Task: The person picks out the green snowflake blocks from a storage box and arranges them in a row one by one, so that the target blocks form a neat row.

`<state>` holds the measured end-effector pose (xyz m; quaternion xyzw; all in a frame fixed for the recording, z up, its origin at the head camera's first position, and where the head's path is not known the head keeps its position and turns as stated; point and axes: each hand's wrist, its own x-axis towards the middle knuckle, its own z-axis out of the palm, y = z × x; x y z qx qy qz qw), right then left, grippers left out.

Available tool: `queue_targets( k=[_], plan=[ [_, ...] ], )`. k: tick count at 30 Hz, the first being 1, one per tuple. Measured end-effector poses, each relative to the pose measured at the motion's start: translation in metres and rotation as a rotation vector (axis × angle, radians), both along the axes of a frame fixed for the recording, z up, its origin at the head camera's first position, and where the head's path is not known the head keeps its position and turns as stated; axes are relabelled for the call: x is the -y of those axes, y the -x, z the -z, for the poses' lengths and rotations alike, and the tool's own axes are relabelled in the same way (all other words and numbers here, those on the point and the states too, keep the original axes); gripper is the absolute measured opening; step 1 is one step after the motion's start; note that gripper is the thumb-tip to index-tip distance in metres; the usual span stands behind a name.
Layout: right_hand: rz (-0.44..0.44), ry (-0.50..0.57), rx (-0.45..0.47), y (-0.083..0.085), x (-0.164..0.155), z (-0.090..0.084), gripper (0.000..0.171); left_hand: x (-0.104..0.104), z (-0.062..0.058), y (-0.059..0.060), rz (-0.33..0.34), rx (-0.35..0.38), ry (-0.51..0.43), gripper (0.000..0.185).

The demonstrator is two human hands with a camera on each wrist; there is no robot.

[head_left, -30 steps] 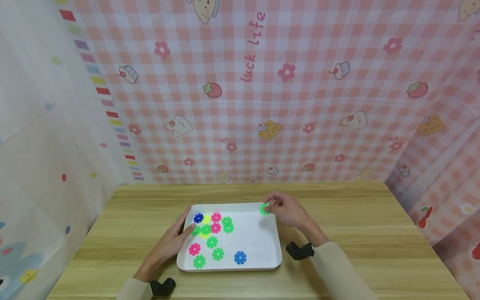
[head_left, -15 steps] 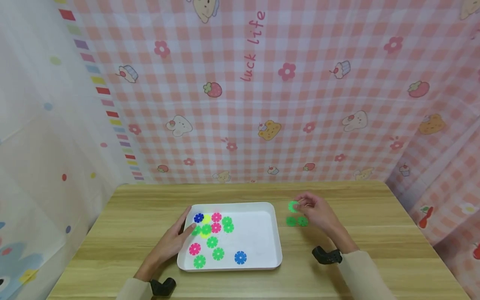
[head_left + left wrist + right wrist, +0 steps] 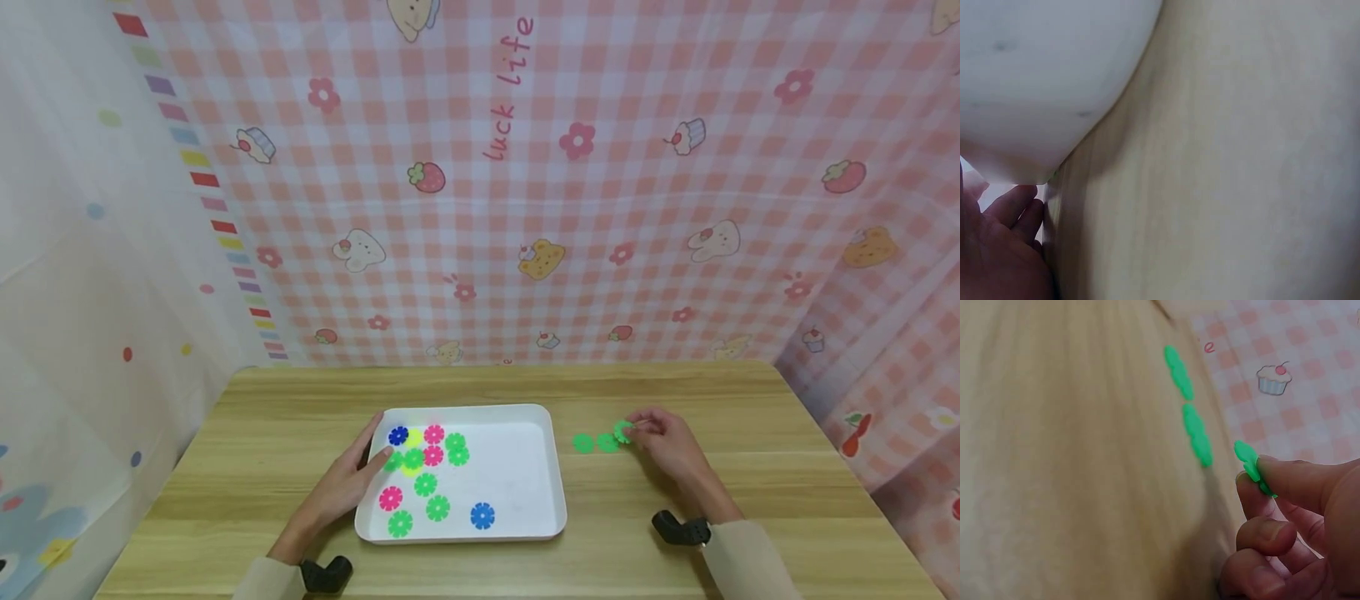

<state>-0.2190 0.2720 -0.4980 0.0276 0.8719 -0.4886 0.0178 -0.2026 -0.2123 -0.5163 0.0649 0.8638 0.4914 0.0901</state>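
Note:
My right hand (image 3: 670, 446) pinches a green notched plastic disc (image 3: 622, 432) between thumb and fingers, close over the table right of the tray. In the right wrist view the held disc (image 3: 1246, 456) stands tilted, partly covered by the thumb. Two more green discs (image 3: 582, 443) lie in a row on the table, just left of it. My left hand (image 3: 347, 482) holds the left side of a white tray (image 3: 517, 537), thumb over the rim and fingers along the outside. Several green discs (image 3: 425, 484), pink discs (image 3: 390, 498) and yellow discs (image 3: 413, 437) lie inside.
A dark blue disc (image 3: 398, 436) lies at the tray's back left, a lighter blue disc (image 3: 482, 516) near its front. The wooden table (image 3: 780, 483) ends at a pink checked curtain (image 3: 465, 208). Black wrist devices (image 3: 680, 528) sit at both wrists.
My right hand has carried the green disc from over the tray's back right corner to the right, then down beside the two discs on the table. The left hand stays at the tray.

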Motion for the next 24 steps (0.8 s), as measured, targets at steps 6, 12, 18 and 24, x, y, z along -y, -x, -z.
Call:
queue_targets(
  k=[6,12,18,24],
  plan=[
    [0.031,-0.005,0.017,-0.0012,-0.0039,0.0071,0.031,0.0002,0.0,-0.0005,0.003,0.004,-0.008,0.068],
    [0.056,0.024,0.044,-0.0019,-0.0062,0.0077,0.029,0.0003,-0.0012,-0.0005,-0.007,0.004,0.002,0.069],
    [0.054,0.042,0.068,-0.002,-0.0067,0.0081,0.026,-0.0005,-0.001,-0.0003,-0.009,0.001,0.011,0.068],
    [0.063,0.038,0.059,-0.0028,-0.0059,0.011,0.025,-0.0005,0.0,-0.0008,-0.009,0.001,0.004,0.065]
  ],
)
